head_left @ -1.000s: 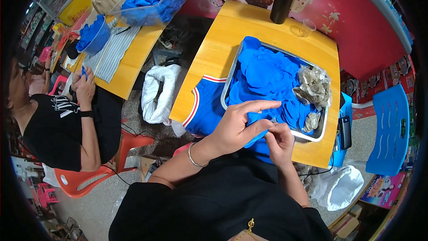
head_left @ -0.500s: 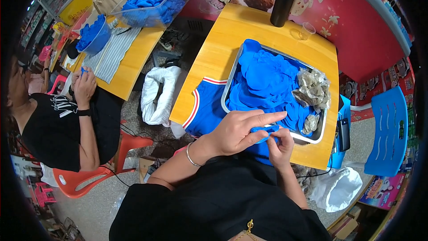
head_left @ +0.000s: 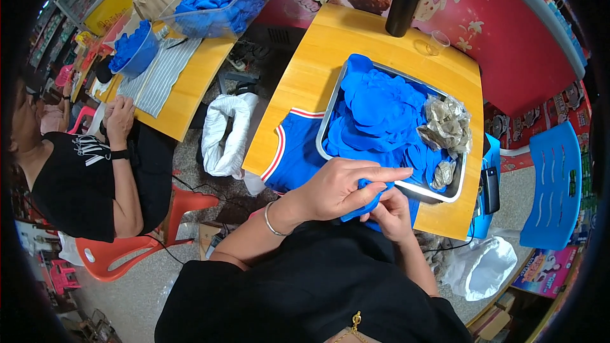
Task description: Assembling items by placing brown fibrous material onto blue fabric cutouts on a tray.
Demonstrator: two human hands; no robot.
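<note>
Between my hands is a small blue fabric piece (head_left: 362, 211), folded over on itself. My left hand (head_left: 337, 185) grips it, thumb pressing on it below a straight index finger. Close beside it, my right hand (head_left: 392, 217) pinches the lower right side of the piece; its fingertips are partly hidden. Just beyond both hands stands a metal tray (head_left: 326, 111) heaped with blue rounded fabric pieces (head_left: 381, 105). Crumpled clear plastic bags (head_left: 447, 124) lie at the tray's right end. A blue garment with red and white trim (head_left: 295, 146) is spread to the left of the tray.
A black flask (head_left: 405, 5) and a clear cup (head_left: 438, 42) stand at the table's (head_left: 324, 38) far edge. To the left, a co-worker (head_left: 76, 184) sits by another table with a blue tub (head_left: 140, 57) and clear bin (head_left: 219, 6). A blue chair (head_left: 554, 184) is at right.
My right hand has shifted down and curled in closer to my left. The blue piece is now folded and bulges below my left thumb. The co-worker's hands have lowered slightly.
</note>
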